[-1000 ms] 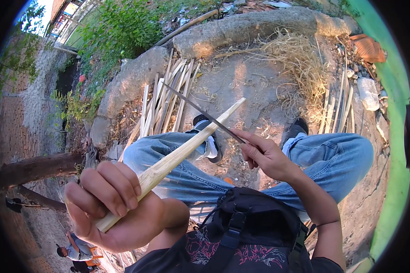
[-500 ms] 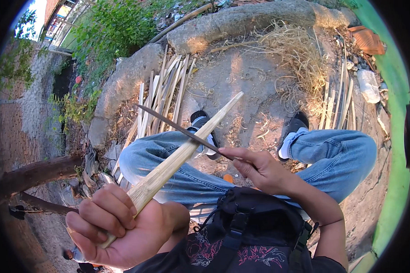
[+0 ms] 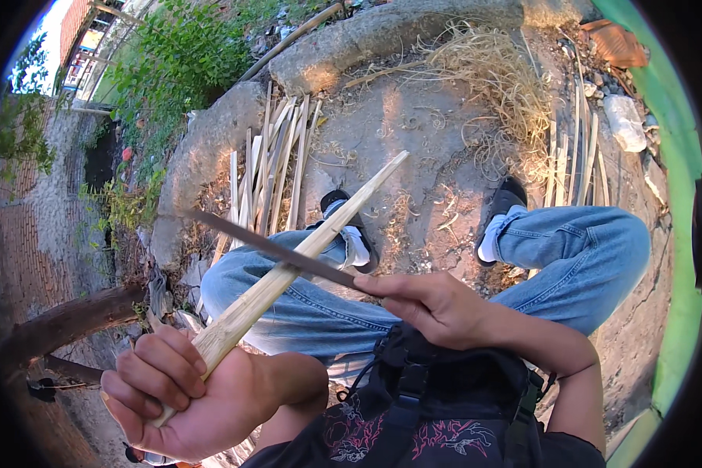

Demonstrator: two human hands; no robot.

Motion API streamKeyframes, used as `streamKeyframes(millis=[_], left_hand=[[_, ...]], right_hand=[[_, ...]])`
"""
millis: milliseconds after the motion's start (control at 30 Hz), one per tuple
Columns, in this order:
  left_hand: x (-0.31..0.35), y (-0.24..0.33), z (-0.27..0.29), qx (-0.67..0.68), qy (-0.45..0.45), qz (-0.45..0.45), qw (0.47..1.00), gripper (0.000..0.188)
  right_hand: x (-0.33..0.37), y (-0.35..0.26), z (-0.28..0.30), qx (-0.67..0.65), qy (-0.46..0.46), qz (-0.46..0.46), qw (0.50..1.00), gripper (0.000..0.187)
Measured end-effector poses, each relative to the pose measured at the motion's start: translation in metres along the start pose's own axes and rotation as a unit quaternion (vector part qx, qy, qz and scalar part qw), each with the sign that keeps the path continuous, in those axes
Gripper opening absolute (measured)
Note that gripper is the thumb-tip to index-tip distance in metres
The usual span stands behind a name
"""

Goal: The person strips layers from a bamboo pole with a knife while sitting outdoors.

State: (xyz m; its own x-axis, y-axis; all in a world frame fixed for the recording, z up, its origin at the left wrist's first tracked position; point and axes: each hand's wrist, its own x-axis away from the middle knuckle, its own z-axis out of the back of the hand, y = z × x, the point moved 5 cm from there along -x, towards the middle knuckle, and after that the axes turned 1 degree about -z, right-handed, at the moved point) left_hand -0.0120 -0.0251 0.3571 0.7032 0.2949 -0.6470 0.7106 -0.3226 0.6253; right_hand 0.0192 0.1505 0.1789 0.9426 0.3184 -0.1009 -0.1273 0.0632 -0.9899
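Note:
My left hand [image 3: 175, 390] is wrapped round the thick lower end of a pale wooden stick [image 3: 246, 318], which slants up to the right and narrows to a tip. Across the stick's middle lies a long, dark, flat blade [image 3: 277, 251], likely a knife; its far end is blurred. My right hand [image 3: 429, 306] grips the blade's near end, with thumb and fingers closed on it, and its handle is hidden in the palm. The blade touches the stick, or very nearly so; both are held above my bent legs in blue jeans.
Split wooden strips [image 3: 277, 168] lie in a pile beyond my left knee, and more strips [image 3: 573, 168] lie at the right. Curled shavings [image 3: 495, 86] are heaped at the back. A low stone edge [image 3: 390, 43] curves behind. A dark log [image 3: 78, 316] lies at the left.
The blade has slid down the stick toward my left hand, and my right hand has moved slightly left and down with it. My left hand and the stick have shifted slightly left.

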Motion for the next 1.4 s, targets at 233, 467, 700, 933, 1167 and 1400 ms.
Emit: streamKeyframes(millis=[233,467,700,933,1167,1400], left_hand=[[-0.006,-0.001,0.009,-0.03,0.026,-0.024,0.999,0.036],[-0.01,-0.004,0.018,-0.033,0.028,-0.017,0.999,0.035],[-0.01,-0.004,0.008,-0.036,0.048,-0.029,0.998,0.034],[-0.01,-0.006,0.008,-0.009,0.049,-0.029,0.998,0.033],[-0.006,0.0,0.008,-0.024,0.053,-0.042,0.997,0.034],[-0.004,-0.005,0.004,0.0,0.049,-0.04,0.998,0.032]], right_hand=[[-0.001,0.017,0.004,0.001,-0.098,-0.204,0.974,0.034],[-0.001,0.034,0.017,0.005,-0.062,-0.198,0.978,0.035],[-0.004,0.047,0.017,0.092,-0.033,-0.211,0.972,0.066],[0.005,0.035,0.007,0.054,-0.064,-0.201,0.976,0.071],[0.001,0.0,0.001,0.051,-0.092,-0.135,0.985,0.066],[0.0,0.002,0.01,0.073,-0.047,-0.144,0.986,0.069]])
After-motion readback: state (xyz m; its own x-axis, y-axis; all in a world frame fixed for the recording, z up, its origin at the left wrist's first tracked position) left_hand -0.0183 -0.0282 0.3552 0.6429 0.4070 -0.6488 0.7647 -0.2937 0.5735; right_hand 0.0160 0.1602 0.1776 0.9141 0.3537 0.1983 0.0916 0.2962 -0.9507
